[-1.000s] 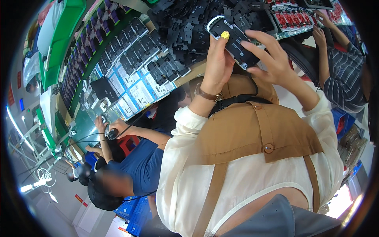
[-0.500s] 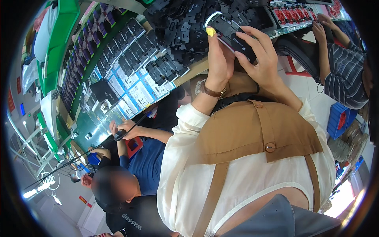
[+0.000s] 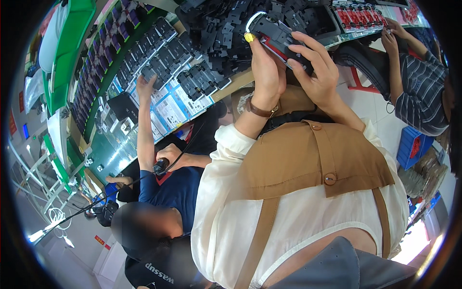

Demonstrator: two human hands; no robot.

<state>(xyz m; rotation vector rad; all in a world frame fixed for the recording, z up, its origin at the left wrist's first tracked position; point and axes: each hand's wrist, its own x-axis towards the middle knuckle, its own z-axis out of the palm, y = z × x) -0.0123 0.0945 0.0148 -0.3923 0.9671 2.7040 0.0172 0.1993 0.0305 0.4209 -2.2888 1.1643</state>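
Both hands raised at the bench edge, a toy car (image 3: 274, 31) between them, black underside toward the camera, one white end up and left, a strip of red along its near side. Left hand (image 3: 268, 72) cups the car from below and left, grip closed on it, thumb up along the white end; yellow cover (image 3: 249, 37) on the thumb tip, brown watch strap (image 3: 260, 111) at the wrist. Right hand (image 3: 317, 72) closed on the other end, fingers bent over the black underside, thumb at the near edge; the car pinched between. Car held clear of the bench, in front of a heap of black plates (image 3: 219, 41). Left of the heap, rows of black car bases (image 3: 197, 82) beside and over printed sheets (image 3: 168, 113). A co-worker in a blue shirt (image 3: 171, 185) has one hand (image 3: 146, 88) at those rows, the other round a dark tool (image 3: 160, 166). To the right, red car parts (image 3: 358, 18) in rows, near the hands of a person in a striped shirt (image 3: 421, 94)
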